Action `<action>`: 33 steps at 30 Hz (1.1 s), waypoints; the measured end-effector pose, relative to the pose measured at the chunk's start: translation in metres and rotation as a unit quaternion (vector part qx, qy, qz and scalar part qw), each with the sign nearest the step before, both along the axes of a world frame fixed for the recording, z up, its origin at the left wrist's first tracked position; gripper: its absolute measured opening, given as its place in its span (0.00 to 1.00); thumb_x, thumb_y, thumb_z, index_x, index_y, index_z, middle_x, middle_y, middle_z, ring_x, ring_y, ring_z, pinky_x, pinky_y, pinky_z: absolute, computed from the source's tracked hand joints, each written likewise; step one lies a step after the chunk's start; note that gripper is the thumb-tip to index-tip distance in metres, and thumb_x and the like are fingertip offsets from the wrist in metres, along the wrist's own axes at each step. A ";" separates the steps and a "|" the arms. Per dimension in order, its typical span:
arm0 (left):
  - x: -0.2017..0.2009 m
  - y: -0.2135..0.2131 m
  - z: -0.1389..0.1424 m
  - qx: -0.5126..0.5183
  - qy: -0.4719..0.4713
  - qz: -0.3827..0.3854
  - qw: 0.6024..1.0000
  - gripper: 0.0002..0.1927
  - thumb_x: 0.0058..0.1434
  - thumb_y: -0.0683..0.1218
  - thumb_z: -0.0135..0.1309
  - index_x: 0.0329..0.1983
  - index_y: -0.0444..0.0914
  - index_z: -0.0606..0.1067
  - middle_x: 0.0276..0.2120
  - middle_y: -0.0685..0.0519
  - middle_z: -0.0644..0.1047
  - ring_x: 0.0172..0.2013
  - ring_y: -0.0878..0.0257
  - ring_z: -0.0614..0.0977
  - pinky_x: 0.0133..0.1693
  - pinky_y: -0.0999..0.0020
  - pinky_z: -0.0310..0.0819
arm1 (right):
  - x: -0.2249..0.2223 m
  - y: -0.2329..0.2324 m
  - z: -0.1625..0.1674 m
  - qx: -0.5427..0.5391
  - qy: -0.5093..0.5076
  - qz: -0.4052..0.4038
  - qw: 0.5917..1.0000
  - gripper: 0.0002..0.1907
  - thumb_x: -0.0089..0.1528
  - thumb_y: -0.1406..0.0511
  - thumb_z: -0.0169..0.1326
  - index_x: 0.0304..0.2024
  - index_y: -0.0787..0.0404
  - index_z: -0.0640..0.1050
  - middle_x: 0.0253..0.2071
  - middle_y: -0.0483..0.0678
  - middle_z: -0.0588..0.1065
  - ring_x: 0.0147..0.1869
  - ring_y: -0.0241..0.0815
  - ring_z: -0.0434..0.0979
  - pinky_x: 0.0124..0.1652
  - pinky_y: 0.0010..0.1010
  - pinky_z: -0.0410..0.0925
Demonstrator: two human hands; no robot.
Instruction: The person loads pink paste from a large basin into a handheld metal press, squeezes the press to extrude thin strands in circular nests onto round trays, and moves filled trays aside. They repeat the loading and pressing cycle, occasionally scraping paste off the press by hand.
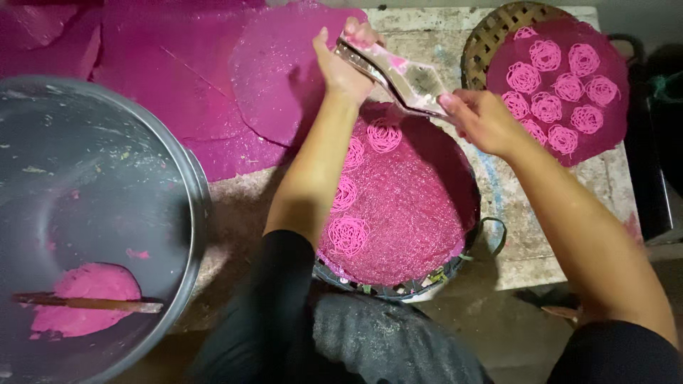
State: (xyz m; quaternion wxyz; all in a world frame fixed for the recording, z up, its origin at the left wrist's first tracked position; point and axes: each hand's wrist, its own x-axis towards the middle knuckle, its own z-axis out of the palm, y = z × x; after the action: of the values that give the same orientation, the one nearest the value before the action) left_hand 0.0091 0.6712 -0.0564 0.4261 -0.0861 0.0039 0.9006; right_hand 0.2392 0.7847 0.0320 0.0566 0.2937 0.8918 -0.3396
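Observation:
My left hand (343,62) and my right hand (480,117) both grip a metal hand press (398,75) smeared with pink dough, held level over the far edge of a round pink-lined tray (427,206). Several pink noodle coils (348,233) lie along the tray's left side and far rim. The tray rests on a container in front of my knees.
A big metal basin (107,178) at left holds a lump of pink dough (85,299) and a wooden stick (85,304). Pink cloth mats (185,78) cover the worn table's far left. A woven basket tray (562,78) with several noodle coils sits at far right.

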 end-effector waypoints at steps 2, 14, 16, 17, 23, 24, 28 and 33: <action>0.003 -0.010 0.001 -0.143 0.044 -0.084 0.985 0.32 0.66 0.67 0.25 0.33 0.37 0.65 0.23 0.53 0.66 0.23 0.61 0.67 0.32 0.64 0.64 | 0.004 0.003 -0.009 -0.049 0.000 -0.007 0.999 0.28 0.71 0.47 0.44 0.36 0.63 0.77 0.22 0.46 0.71 0.25 0.36 0.70 0.28 0.34 0.65; 0.034 -0.038 -0.049 -0.410 0.475 -0.261 0.734 0.49 0.65 0.78 0.18 0.78 0.43 0.50 0.37 0.55 0.84 0.17 0.66 0.60 0.21 0.68 0.56 | 0.015 0.014 -0.064 -0.003 0.158 -0.069 0.985 0.23 0.72 0.50 0.47 0.36 0.61 0.78 0.20 0.44 0.70 0.23 0.33 0.70 0.26 0.30 0.64; 0.037 -0.052 -0.046 -0.446 0.697 -0.058 0.559 0.38 0.76 0.72 0.19 0.79 0.46 0.53 0.39 0.57 0.87 0.38 0.54 0.73 0.41 0.53 0.66 | 0.020 0.014 -0.069 -0.039 0.168 -0.104 0.979 0.23 0.72 0.50 0.47 0.37 0.61 0.77 0.21 0.43 0.70 0.23 0.33 0.69 0.25 0.29 0.63; 0.039 -0.061 -0.045 -0.445 0.776 0.047 0.444 0.33 0.82 0.68 0.19 0.79 0.47 0.54 0.40 0.58 0.88 0.49 0.48 0.79 0.52 0.46 0.71 | 0.023 0.014 -0.070 -0.057 0.173 -0.120 0.976 0.23 0.72 0.50 0.47 0.37 0.62 0.77 0.22 0.42 0.70 0.23 0.33 0.69 0.25 0.29 0.63; 0.043 -0.138 0.000 -0.551 0.827 -0.060 0.094 0.24 0.69 0.52 0.47 0.68 0.48 0.70 0.41 0.44 0.82 0.45 0.47 0.83 0.46 0.45 0.76 | 0.027 -0.009 -0.045 -0.058 0.195 -0.060 0.977 0.21 0.72 0.51 0.48 0.43 0.62 0.78 0.22 0.42 0.70 0.23 0.32 0.68 0.25 0.28 0.61; 0.040 -0.152 0.012 -0.505 0.850 0.067 0.137 0.27 0.61 0.51 0.53 0.65 0.43 0.71 0.45 0.42 0.81 0.46 0.46 0.82 0.44 0.47 0.76 | 0.024 -0.020 -0.035 -0.078 0.211 -0.019 0.974 0.19 0.71 0.53 0.51 0.44 0.62 0.78 0.23 0.41 0.70 0.24 0.31 0.68 0.25 0.27 0.62; 0.046 -0.198 0.065 -0.471 0.852 0.119 0.196 0.30 0.53 0.53 0.62 0.57 0.35 0.73 0.48 0.40 0.80 0.47 0.45 0.80 0.45 0.49 0.76 | 0.014 -0.079 0.023 -0.176 0.255 0.167 0.936 0.19 0.68 0.54 0.57 0.47 0.64 0.77 0.29 0.42 0.71 0.29 0.31 0.69 0.29 0.26 0.66; 0.085 -0.284 0.127 -0.351 0.863 -0.005 0.364 0.30 0.54 0.52 0.62 0.57 0.34 0.73 0.48 0.41 0.79 0.48 0.47 0.80 0.48 0.51 0.75 | 0.015 -0.170 0.112 0.168 0.377 0.429 0.804 0.34 0.61 0.40 0.60 0.43 0.65 0.78 0.31 0.49 0.73 0.32 0.43 0.75 0.34 0.35 0.68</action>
State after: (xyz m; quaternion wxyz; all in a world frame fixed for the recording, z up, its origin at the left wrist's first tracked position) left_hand 0.0941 0.3874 0.0708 0.1258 0.5959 0.6856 0.3988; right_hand 0.2542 0.6143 0.1436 -0.1942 -0.2648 0.9211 -0.2092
